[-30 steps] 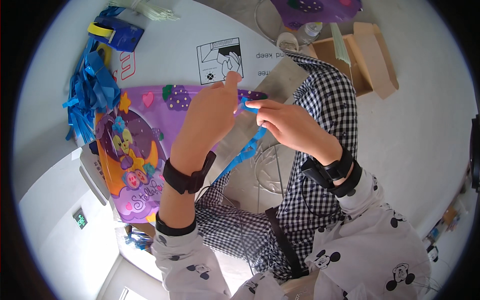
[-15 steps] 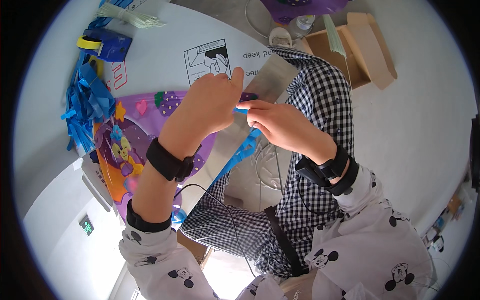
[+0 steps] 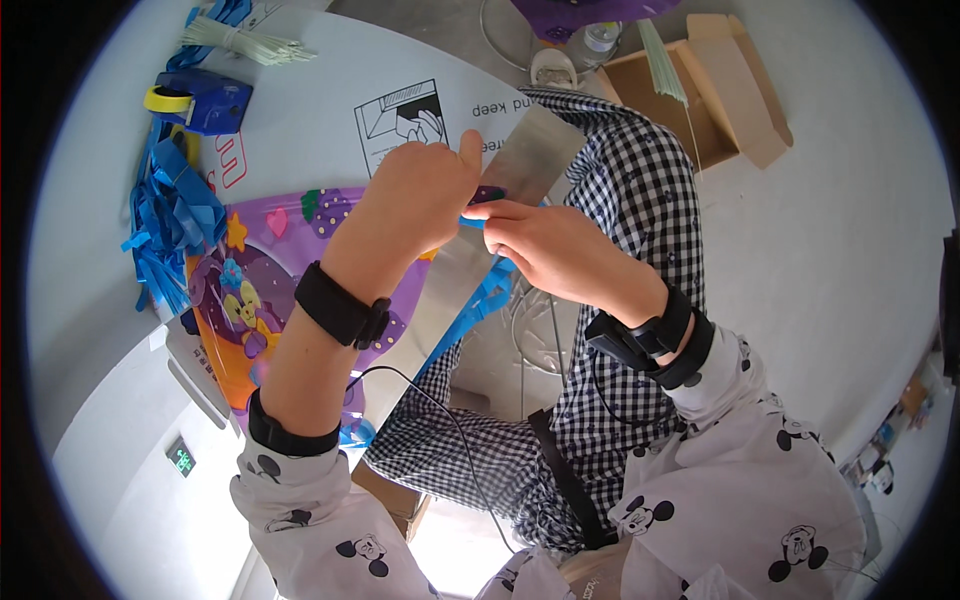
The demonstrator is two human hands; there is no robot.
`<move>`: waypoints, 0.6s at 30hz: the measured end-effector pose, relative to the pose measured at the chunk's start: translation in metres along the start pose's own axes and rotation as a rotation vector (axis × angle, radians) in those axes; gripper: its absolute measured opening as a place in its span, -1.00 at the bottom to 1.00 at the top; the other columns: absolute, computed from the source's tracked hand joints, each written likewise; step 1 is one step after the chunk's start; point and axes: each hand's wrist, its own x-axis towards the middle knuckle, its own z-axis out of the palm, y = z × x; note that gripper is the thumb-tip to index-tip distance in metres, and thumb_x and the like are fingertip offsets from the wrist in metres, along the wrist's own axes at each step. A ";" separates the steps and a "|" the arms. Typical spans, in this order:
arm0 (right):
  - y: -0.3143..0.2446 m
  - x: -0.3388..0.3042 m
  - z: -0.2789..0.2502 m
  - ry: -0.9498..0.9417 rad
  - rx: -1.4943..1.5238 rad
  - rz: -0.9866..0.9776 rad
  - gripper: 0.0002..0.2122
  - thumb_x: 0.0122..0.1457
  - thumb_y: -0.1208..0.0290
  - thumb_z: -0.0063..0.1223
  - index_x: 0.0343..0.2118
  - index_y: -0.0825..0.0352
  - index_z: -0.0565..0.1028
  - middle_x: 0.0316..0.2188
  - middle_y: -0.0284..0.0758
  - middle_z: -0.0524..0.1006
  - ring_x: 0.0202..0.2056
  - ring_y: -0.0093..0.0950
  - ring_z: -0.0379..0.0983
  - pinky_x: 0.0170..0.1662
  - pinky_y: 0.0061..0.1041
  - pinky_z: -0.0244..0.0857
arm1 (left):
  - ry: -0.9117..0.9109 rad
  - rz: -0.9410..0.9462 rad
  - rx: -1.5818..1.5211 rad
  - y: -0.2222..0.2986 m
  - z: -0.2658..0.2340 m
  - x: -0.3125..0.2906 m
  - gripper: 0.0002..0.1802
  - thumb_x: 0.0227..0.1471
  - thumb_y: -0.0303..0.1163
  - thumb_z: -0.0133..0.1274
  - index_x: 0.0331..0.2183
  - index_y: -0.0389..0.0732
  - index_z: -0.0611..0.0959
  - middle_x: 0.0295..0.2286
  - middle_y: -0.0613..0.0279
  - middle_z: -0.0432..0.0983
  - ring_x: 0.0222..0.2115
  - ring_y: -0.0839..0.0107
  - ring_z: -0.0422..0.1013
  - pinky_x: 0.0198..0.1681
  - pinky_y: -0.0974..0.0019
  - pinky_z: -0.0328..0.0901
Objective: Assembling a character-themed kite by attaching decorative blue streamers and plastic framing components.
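Note:
My left hand (image 3: 420,200) is closed, thumb sticking up, over the tip of a purple printed plastic sheet (image 3: 285,245) with cartoon figures, stars and berries. What lies inside its fingers is hidden. Against it, my right hand (image 3: 550,250) pinches a narrow blue ribbon (image 3: 474,223) at the sheet's tip, index finger reaching to the left hand. More blue ribbon (image 3: 480,305) hangs below the hands along the table edge. A flat metallic strip (image 3: 535,155) runs along that edge under both hands.
On the white table (image 3: 310,100) stand a blue tape dispenser (image 3: 215,103) with yellow tape, a heap of blue ribbons (image 3: 175,200) and a bundle of pale rods (image 3: 250,42). An open cardboard box (image 3: 690,110) with rods sits at far right. A black cable (image 3: 440,400) loops between my arms.
The view has shifted slightly, so the table things sit a little further left. Both hands keep nearly the same pose at the sheet's tip.

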 end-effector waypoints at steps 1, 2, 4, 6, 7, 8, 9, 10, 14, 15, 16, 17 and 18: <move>0.000 0.000 0.000 0.005 0.003 -0.003 -0.92 0.06 0.57 0.04 -0.49 0.35 0.38 -0.01 -0.44 0.49 -0.50 -0.33 0.49 -0.47 -0.41 0.36 | 0.024 0.015 0.000 -0.001 0.001 0.000 -0.57 -0.27 -0.60 0.13 -0.27 -0.32 0.34 -0.59 0.00 0.47 -0.51 0.01 0.45 -0.45 0.08 0.32; 0.000 0.000 0.000 0.009 0.007 -0.007 -0.93 0.06 0.57 0.04 -0.49 0.36 0.38 -0.01 -0.44 0.49 -0.49 -0.33 0.50 -0.47 -0.40 0.37 | 0.048 0.030 -0.001 -0.001 0.002 0.001 -0.58 -0.26 -0.60 0.12 -0.28 -0.32 0.34 -0.60 0.01 0.46 -0.52 0.01 0.45 -0.46 0.08 0.32; 0.001 0.000 0.000 -0.002 -0.008 -0.004 -0.93 0.06 0.57 0.04 -0.49 0.36 0.38 -0.02 -0.44 0.50 -0.49 -0.33 0.50 -0.47 -0.40 0.37 | 0.057 0.037 0.022 0.000 0.005 0.002 -0.59 -0.25 -0.59 0.12 -0.29 -0.32 0.34 -0.61 0.02 0.46 -0.52 0.02 0.45 -0.47 0.09 0.32; 0.001 0.000 0.000 -0.014 -0.023 -0.001 -0.93 0.06 0.57 0.04 -0.49 0.36 0.38 -0.02 -0.43 0.50 -0.48 -0.33 0.50 -0.47 -0.41 0.36 | 0.066 0.044 0.043 0.001 0.006 0.003 -0.61 -0.24 -0.58 0.12 -0.29 -0.31 0.33 -0.62 0.03 0.46 -0.53 0.03 0.45 -0.47 0.10 0.32; 0.001 0.000 0.000 -0.020 -0.018 0.005 -0.93 0.06 0.57 0.04 -0.48 0.36 0.38 -0.03 -0.43 0.50 -0.47 -0.33 0.50 -0.46 -0.40 0.37 | 0.086 0.051 0.043 0.002 0.006 0.003 -0.62 -0.23 -0.57 0.11 -0.30 -0.31 0.33 -0.62 0.04 0.46 -0.53 0.04 0.45 -0.48 0.11 0.32; 0.001 0.000 0.000 -0.027 -0.014 0.012 -0.93 0.06 0.56 0.04 -0.48 0.36 0.39 -0.03 -0.43 0.50 -0.47 -0.33 0.50 -0.46 -0.40 0.37 | 0.106 0.057 0.043 0.003 0.006 0.003 -0.63 -0.22 -0.56 0.11 -0.31 -0.31 0.33 -0.63 0.05 0.45 -0.54 0.05 0.45 -0.49 0.12 0.32; 0.002 0.000 0.000 -0.028 -0.013 0.013 -0.93 0.06 0.56 0.04 -0.48 0.36 0.39 -0.03 -0.43 0.50 -0.47 -0.33 0.50 -0.46 -0.40 0.37 | 0.105 0.058 0.042 0.004 0.007 0.004 -0.63 -0.22 -0.56 0.11 -0.31 -0.31 0.33 -0.63 0.05 0.45 -0.54 0.05 0.45 -0.49 0.12 0.32; 0.001 0.000 0.000 -0.022 -0.017 0.007 -0.94 0.07 0.56 0.04 -0.47 0.36 0.39 -0.03 -0.42 0.50 -0.46 -0.33 0.50 -0.46 -0.41 0.37 | 0.134 0.061 0.056 0.005 0.008 0.004 -0.63 -0.22 -0.56 0.12 -0.31 -0.31 0.34 -0.63 0.06 0.45 -0.54 0.07 0.45 -0.50 0.14 0.32; 0.001 0.000 0.002 -0.003 -0.010 -0.009 -0.94 0.08 0.55 0.03 -0.46 0.36 0.39 -0.04 -0.42 0.50 -0.44 -0.33 0.50 -0.45 -0.41 0.37 | 0.189 0.060 0.122 0.010 0.011 0.005 -0.64 -0.20 -0.54 0.13 -0.32 -0.30 0.34 -0.66 0.10 0.45 -0.58 0.16 0.46 -0.55 0.19 0.32; 0.002 0.000 0.001 -0.006 -0.009 -0.008 -0.94 0.08 0.55 0.03 -0.46 0.36 0.39 -0.04 -0.42 0.50 -0.44 -0.33 0.50 -0.45 -0.41 0.37 | 0.188 0.059 0.118 0.011 0.012 0.007 -0.64 -0.20 -0.54 0.13 -0.32 -0.30 0.34 -0.66 0.10 0.45 -0.58 0.16 0.46 -0.55 0.19 0.32; 0.001 0.000 0.001 -0.005 -0.009 -0.009 -0.94 0.08 0.56 0.03 -0.46 0.36 0.38 -0.03 -0.42 0.50 -0.44 -0.33 0.50 -0.45 -0.41 0.37 | 0.163 0.005 0.159 0.012 0.011 0.008 -0.64 -0.20 -0.52 0.14 -0.32 -0.29 0.35 -0.67 0.13 0.45 -0.58 0.17 0.48 -0.56 0.20 0.32; 0.000 0.001 0.000 -0.004 -0.009 -0.011 -0.94 0.08 0.56 0.03 -0.46 0.36 0.38 -0.02 -0.41 0.50 -0.44 -0.33 0.50 -0.45 -0.41 0.37 | 0.138 -0.049 0.201 0.012 0.011 0.009 -0.63 -0.20 -0.50 0.16 -0.32 -0.28 0.35 -0.68 0.15 0.46 -0.57 0.19 0.50 -0.57 0.21 0.33; 0.000 0.000 0.001 -0.007 -0.007 -0.012 -0.94 0.08 0.56 0.03 -0.46 0.36 0.38 -0.02 -0.41 0.50 -0.44 -0.33 0.50 -0.45 -0.41 0.37 | 0.136 -0.052 0.199 0.013 0.009 0.009 -0.63 -0.20 -0.50 0.16 -0.32 -0.28 0.35 -0.68 0.15 0.46 -0.57 0.19 0.50 -0.57 0.21 0.33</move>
